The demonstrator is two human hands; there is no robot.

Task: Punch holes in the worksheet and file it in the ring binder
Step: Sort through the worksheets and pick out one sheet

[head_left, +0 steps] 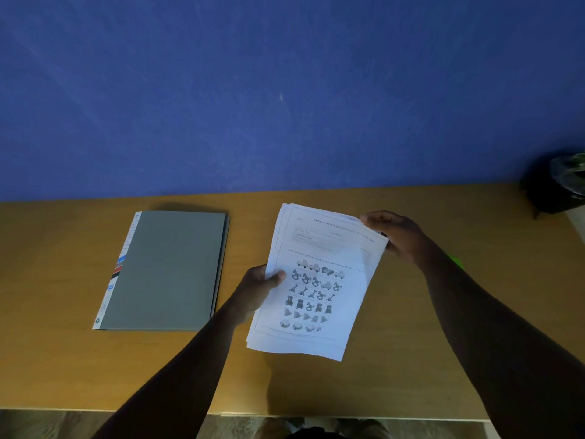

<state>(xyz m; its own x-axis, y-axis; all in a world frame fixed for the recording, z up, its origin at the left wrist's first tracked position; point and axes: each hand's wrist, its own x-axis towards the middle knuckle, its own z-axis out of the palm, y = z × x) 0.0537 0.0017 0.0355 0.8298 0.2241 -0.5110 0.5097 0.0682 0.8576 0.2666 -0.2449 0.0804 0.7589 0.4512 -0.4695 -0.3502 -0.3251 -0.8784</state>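
Note:
A white worksheet (pixel 319 286) printed with rows of small toy pictures is held above the wooden table, with more sheets stacked under it. My left hand (pixel 258 288) pinches its left edge, thumb on top. My right hand (pixel 395 237) grips its top right corner. A grey ring binder (pixel 164 270) lies closed and flat on the table to the left, its white spine strip with coloured marks facing left. No hole punch can be seen; something small and green shows by my right wrist (pixel 456 261), mostly hidden.
The wooden table (pixel 63 359) runs along a blue wall (pixel 285 90). A dark pot with a plant (pixel 560 185) stands at the far right edge. The table's front edge lies close to me, floor below.

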